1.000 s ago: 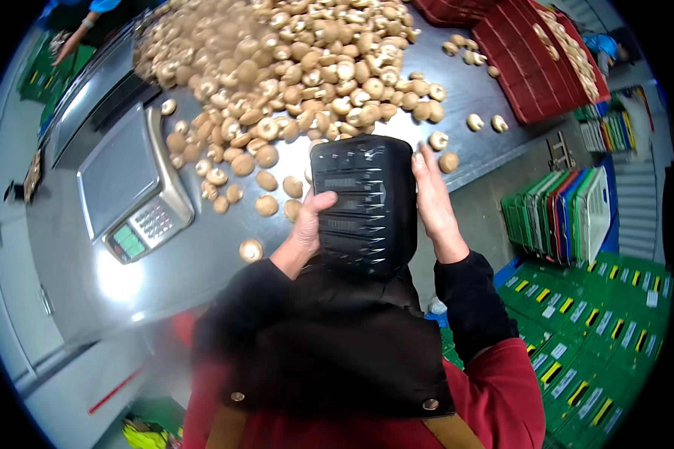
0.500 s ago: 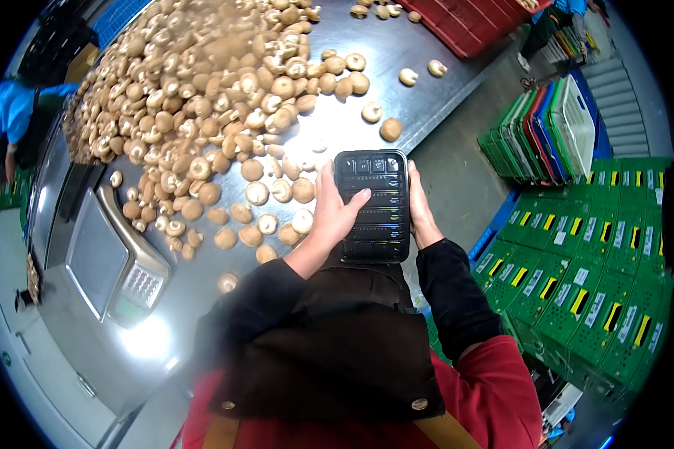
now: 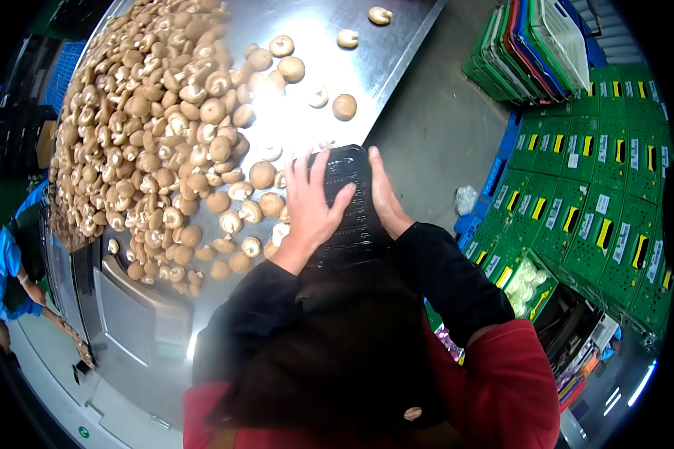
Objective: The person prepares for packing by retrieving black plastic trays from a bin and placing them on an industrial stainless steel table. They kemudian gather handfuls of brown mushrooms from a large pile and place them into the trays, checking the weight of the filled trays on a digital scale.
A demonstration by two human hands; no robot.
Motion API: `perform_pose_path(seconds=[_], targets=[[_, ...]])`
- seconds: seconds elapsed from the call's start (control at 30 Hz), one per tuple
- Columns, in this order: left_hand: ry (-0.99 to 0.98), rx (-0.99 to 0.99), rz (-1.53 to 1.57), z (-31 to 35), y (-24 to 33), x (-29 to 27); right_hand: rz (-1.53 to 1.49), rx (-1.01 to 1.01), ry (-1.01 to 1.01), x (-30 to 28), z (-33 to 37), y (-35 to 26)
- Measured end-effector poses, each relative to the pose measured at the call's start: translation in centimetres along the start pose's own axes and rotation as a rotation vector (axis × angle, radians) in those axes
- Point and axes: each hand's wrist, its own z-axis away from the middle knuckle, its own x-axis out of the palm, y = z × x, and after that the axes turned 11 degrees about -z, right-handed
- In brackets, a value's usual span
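Observation:
A black ribbed plastic tray (image 3: 352, 238) is held at the front edge of the table, its long side pointing away from me. My left hand (image 3: 313, 213) grips its left side, thumb across the tray and fingers spread along the rim. Along the opposite side lies my right hand (image 3: 388, 198), pressing the tray from the right. Whether it is one tray or a nested stack I cannot tell. Just left of my hands are loose brown mushrooms (image 3: 262, 174), which run back into a large mushroom heap (image 3: 138, 142).
The heap rests on a steel table (image 3: 307, 19). A scale (image 3: 138, 314) stands at its left. Green crates (image 3: 603, 187) are stacked at right, before folded crates (image 3: 528, 52). A plastic bag (image 3: 466, 200) lies on the floor. At far left is a person in blue (image 3: 4, 262).
The view has turned right and the red crate has left it. Both hands still hold the tray, which now appears tilted more steeply. The left fingers are spread wider.

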Motion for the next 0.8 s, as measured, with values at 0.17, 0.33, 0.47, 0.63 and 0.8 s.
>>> perform_pose_path(seconds=[0.17, 0.33, 0.47, 0.63, 0.8], targets=[[-0.004, -0.012, 0.031, -0.2, -1.0, 0.7, 0.012, 0.012, 0.055, 0.6, -0.5, -0.2], [-0.013, -0.018, 0.044, -0.5, -0.8, 0.6, 0.028, 0.004, 0.152, 0.6, -1.2, -0.1], [-0.004, -0.006, 0.047, -0.7, -1.1, 0.8, 0.051, -0.013, 0.147, 0.3, -1.8, -0.2], [0.014, 0.027, 0.023, -0.4, -0.9, 0.9, 0.125, -0.06, 0.097, -0.9, -4.2, 1.2], [0.033, 0.064, -0.006, -0.4, -0.7, 0.9, 0.007, -0.063, -0.002, -1.4, -5.8, 2.1]])
